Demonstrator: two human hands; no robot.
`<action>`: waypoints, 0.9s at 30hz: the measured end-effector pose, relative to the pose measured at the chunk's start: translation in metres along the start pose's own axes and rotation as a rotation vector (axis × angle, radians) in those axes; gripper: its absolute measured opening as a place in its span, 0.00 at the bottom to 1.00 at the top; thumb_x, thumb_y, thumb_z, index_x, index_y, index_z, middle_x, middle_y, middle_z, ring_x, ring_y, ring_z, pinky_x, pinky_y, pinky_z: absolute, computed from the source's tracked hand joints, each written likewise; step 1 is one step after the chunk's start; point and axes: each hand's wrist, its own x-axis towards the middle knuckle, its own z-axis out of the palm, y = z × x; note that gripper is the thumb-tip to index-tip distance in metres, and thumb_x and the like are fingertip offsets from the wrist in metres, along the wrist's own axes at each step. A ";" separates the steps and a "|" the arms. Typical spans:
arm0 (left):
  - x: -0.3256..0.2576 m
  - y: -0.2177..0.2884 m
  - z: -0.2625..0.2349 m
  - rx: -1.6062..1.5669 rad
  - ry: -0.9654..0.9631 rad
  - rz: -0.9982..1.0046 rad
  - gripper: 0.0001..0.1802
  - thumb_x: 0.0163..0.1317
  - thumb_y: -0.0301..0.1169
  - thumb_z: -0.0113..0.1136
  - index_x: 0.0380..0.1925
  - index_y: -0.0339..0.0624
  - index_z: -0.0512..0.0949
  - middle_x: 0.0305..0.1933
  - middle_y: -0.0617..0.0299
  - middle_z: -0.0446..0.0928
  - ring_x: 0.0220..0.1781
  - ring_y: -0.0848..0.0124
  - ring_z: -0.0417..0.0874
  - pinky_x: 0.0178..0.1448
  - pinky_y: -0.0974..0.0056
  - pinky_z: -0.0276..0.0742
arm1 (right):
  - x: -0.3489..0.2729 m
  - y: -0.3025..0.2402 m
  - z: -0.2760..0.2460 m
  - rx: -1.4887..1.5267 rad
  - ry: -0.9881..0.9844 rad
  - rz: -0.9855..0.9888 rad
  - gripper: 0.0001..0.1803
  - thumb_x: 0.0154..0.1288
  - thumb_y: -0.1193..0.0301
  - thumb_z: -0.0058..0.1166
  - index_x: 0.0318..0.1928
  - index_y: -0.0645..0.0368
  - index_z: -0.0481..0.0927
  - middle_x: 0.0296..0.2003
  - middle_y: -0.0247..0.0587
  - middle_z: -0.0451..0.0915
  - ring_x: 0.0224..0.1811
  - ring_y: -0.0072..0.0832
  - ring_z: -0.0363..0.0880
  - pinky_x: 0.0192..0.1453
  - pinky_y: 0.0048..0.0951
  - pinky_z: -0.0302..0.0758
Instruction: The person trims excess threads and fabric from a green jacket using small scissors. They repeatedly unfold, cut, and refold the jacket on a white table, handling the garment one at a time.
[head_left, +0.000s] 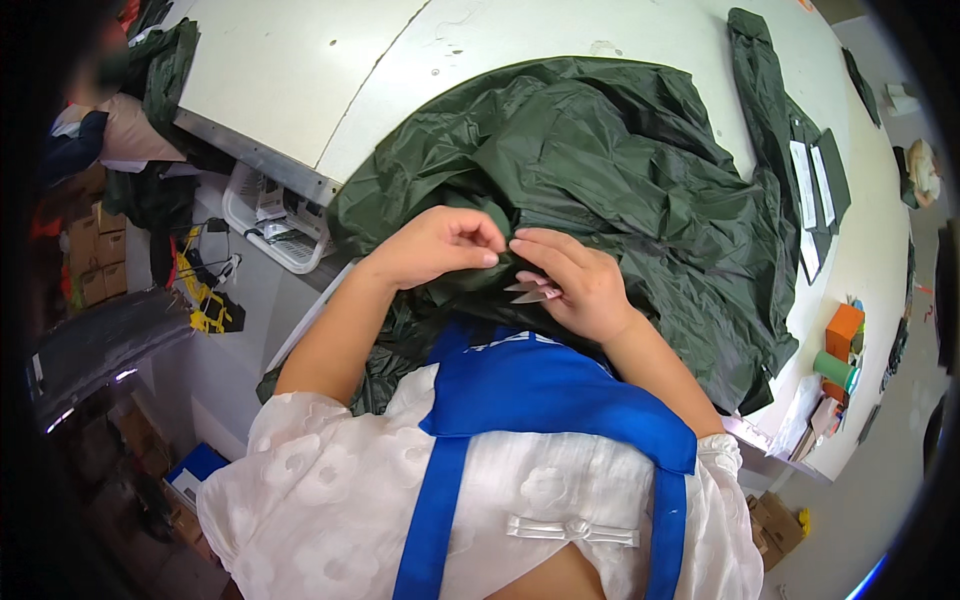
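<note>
A large crumpled piece of thin, shiny dark green fabric (610,160) is heaped on the white table in front of me and hangs over its near edge. My left hand (440,245) is closed at the near part of the heap, thumb and curled fingers pinching a fold. Just to its right, my right hand (580,280) has thumb and forefinger tips at the same spot, almost touching the left fingertips. Small metal thread snips (530,292) are tucked in the right hand's lower fingers, blades pointing left. What lies between the fingertips is too small to make out.
The white table (300,80) has a metal-edged corner at left, with a white plastic basket (270,215) below. To the right lie dark green pieces with white strips (803,185), a green thread spool (835,370) and an orange box (845,330). Another person's arm (75,135) is at far left.
</note>
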 end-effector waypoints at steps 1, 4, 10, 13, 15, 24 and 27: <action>-0.005 -0.002 -0.003 0.023 0.002 -0.021 0.06 0.59 0.22 0.60 0.37 0.35 0.77 0.33 0.67 0.77 0.37 0.81 0.75 0.43 0.75 0.72 | -0.006 0.006 0.001 -0.046 0.045 0.100 0.20 0.49 0.75 0.61 0.47 0.54 0.78 0.45 0.40 0.79 0.38 0.37 0.81 0.38 0.33 0.79; -0.018 -0.009 -0.008 0.092 0.034 -0.042 0.06 0.60 0.23 0.58 0.37 0.36 0.77 0.33 0.69 0.75 0.35 0.83 0.73 0.40 0.76 0.69 | -0.027 0.043 -0.008 -0.145 0.033 0.398 0.18 0.51 0.73 0.61 0.46 0.54 0.79 0.43 0.40 0.80 0.38 0.38 0.81 0.38 0.34 0.78; 0.006 -0.002 -0.011 0.115 0.147 -0.063 0.07 0.62 0.27 0.56 0.39 0.36 0.76 0.33 0.66 0.76 0.33 0.80 0.75 0.38 0.74 0.72 | -0.032 0.087 -0.003 -0.028 -0.176 0.503 0.11 0.54 0.68 0.60 0.38 0.56 0.82 0.40 0.40 0.81 0.39 0.40 0.81 0.42 0.34 0.76; 0.026 -0.015 -0.006 -0.019 0.380 -0.058 0.10 0.65 0.32 0.54 0.39 0.37 0.76 0.33 0.63 0.75 0.29 0.78 0.75 0.33 0.71 0.73 | -0.029 0.085 -0.012 0.191 -0.152 0.450 0.10 0.54 0.69 0.60 0.38 0.55 0.82 0.40 0.38 0.81 0.39 0.40 0.80 0.42 0.34 0.76; 0.035 -0.017 -0.007 -0.025 0.454 -0.146 0.12 0.66 0.35 0.54 0.38 0.36 0.76 0.32 0.63 0.74 0.28 0.78 0.74 0.32 0.71 0.73 | -0.037 0.086 -0.012 0.081 -0.178 0.442 0.11 0.53 0.70 0.59 0.39 0.55 0.82 0.40 0.38 0.81 0.39 0.40 0.80 0.42 0.35 0.77; 0.047 -0.025 -0.010 -0.480 0.185 -0.229 0.10 0.69 0.41 0.50 0.42 0.49 0.68 0.33 0.66 0.74 0.22 0.81 0.66 0.17 0.78 0.55 | -0.045 0.099 0.000 -0.097 0.061 0.385 0.12 0.52 0.77 0.54 0.40 0.57 0.80 0.38 0.43 0.80 0.40 0.43 0.79 0.43 0.37 0.76; 0.059 -0.009 0.000 -0.696 0.209 -0.069 0.05 0.68 0.34 0.51 0.42 0.51 0.69 0.36 0.64 0.75 0.26 0.78 0.69 0.18 0.78 0.59 | -0.043 0.121 0.015 -0.028 0.205 0.452 0.11 0.55 0.76 0.55 0.41 0.58 0.79 0.36 0.48 0.80 0.39 0.46 0.79 0.43 0.38 0.76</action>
